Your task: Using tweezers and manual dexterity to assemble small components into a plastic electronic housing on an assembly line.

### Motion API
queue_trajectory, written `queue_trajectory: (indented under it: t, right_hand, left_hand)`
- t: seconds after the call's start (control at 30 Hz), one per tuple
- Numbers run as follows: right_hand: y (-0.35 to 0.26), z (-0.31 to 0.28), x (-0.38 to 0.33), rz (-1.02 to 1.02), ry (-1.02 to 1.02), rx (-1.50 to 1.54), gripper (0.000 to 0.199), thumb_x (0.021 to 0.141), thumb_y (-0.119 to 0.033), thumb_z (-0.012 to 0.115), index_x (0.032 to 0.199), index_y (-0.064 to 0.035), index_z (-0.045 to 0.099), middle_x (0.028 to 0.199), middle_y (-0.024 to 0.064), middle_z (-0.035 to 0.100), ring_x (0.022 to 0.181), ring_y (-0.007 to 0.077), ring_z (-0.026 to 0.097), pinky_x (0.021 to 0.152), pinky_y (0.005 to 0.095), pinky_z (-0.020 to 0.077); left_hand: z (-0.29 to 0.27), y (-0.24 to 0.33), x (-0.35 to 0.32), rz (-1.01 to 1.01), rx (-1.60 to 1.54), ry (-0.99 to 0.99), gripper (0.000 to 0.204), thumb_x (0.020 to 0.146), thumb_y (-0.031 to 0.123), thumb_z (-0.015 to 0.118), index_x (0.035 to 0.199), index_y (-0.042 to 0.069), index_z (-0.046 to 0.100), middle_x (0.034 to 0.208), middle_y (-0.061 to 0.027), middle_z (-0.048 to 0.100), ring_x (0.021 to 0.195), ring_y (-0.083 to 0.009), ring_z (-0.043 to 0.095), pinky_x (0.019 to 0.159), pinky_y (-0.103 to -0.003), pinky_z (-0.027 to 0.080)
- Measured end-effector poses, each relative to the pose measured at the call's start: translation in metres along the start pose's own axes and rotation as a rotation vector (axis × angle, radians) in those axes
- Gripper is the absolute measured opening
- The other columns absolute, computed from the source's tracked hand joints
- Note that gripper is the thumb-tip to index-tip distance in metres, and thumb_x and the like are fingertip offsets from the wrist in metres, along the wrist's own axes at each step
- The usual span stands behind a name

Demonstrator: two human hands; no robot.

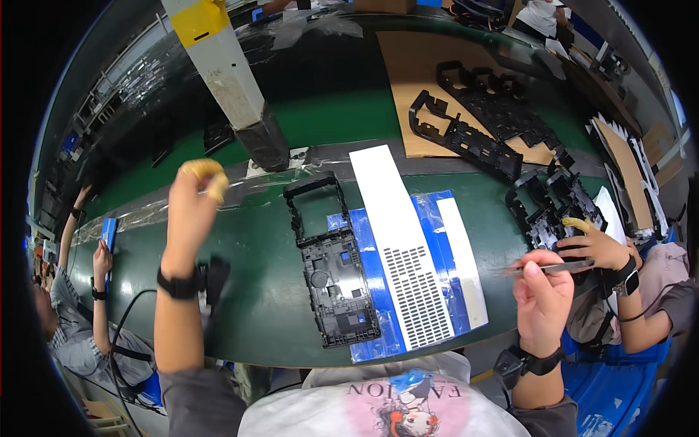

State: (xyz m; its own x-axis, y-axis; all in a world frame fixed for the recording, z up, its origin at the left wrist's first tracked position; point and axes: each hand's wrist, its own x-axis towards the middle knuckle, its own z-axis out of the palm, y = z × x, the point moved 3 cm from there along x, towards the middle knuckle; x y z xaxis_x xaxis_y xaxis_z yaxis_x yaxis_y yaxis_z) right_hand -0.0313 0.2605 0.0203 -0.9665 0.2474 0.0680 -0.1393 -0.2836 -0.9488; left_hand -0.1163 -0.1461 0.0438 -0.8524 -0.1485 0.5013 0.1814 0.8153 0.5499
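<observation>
The person's left hand is hovering raised above the dark green conveyor belt, its fingers curled loosely together and capped with yellowish rubber finger cots, gripping nothing that can be made out. The right hand is pinching a slim grey metal tool, probably tweezers, between thumb and fingertips, holding it level and pointing left, likely so the tip is ready for fine work.

Between the two hands, the black moulded plastic frame is lying flat on the belt, its open handle-like end pointing away from the person. Its right edge is resting on a blue plastic film sheet, which appears to be serving as a protective layer. A long white panel with a grid of small perforations is lying on that film, just beside the frame, and a narrower white strip is lying further right.

At the right, a co-worker's hand, also wearing a yellow finger cot, is reaching toward another black frame. More black frames are resting on brown cardboard across the belt.
</observation>
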Motion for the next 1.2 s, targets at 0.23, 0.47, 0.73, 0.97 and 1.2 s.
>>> queue_trajectory:
  t: [0.23, 0.47, 0.73, 0.97, 1.2]
  right_hand:
    - [0.017, 0.034, 0.015, 0.042, -0.252, -0.032, 0.014, 0.074, -0.006, 0.057, 0.085, 0.0022, 0.054, 0.067, 0.0042, 0.055, 0.052, 0.0056, 0.045, 0.045, 0.0159, 0.0318]
    - [0.042, 0.049, 0.016, 0.169, -0.355, -0.139, 0.013, 0.073, -0.004, 0.057, 0.084, 0.0032, 0.054, 0.067, 0.0052, 0.056, 0.053, 0.0055, 0.048, 0.045, 0.0147, 0.0357]
    - [0.060, 0.029, 0.030, 0.219, -0.243, -0.159, 0.010, 0.073, -0.001, 0.055, 0.082, 0.0015, 0.053, 0.065, 0.0054, 0.056, 0.051, 0.0041, 0.047, 0.045, 0.0140, 0.0360]
    - [0.062, 0.031, 0.029, 0.253, -0.250, -0.175, 0.009, 0.072, 0.000, 0.055, 0.080, 0.0018, 0.053, 0.065, 0.0056, 0.057, 0.050, 0.0042, 0.047, 0.044, 0.0140, 0.0348]
    - [0.062, 0.029, 0.031, 0.258, -0.241, -0.185, 0.010, 0.071, 0.000, 0.056, 0.081, 0.0023, 0.053, 0.064, 0.0063, 0.057, 0.049, 0.0045, 0.046, 0.043, 0.0142, 0.0340]
  left_hand:
    - [0.027, 0.076, -0.111, -0.094, 0.159, -0.329, 0.024, 0.071, 0.021, 0.060, 0.074, -0.001, 0.051, 0.075, -0.0105, 0.047, 0.063, -0.0215, 0.045, 0.056, -0.030, 0.039]
    - [0.038, 0.068, -0.111, -0.226, 0.014, -0.392, 0.014, 0.073, 0.008, 0.055, 0.075, -0.004, 0.049, 0.078, -0.0112, 0.051, 0.064, -0.0184, 0.047, 0.060, -0.027, 0.039]
    - [0.019, 0.109, -0.119, -0.538, -1.130, -0.061, 0.044, 0.074, 0.010, 0.054, 0.112, -0.004, 0.038, 0.091, -0.0090, 0.053, 0.076, -0.0117, 0.054, 0.066, -0.021, 0.045]
    - [0.032, 0.119, -0.132, -0.658, -1.173, 0.091, 0.033, 0.082, 0.024, 0.043, 0.104, -0.001, 0.047, 0.082, -0.0038, 0.054, 0.068, -0.0075, 0.050, 0.059, -0.017, 0.041]
    - [0.054, 0.131, -0.124, -0.529, -1.279, 0.015, 0.032, 0.085, 0.020, 0.043, 0.110, 0.002, 0.039, 0.091, -0.0042, 0.050, 0.074, -0.0088, 0.050, 0.068, -0.022, 0.043]
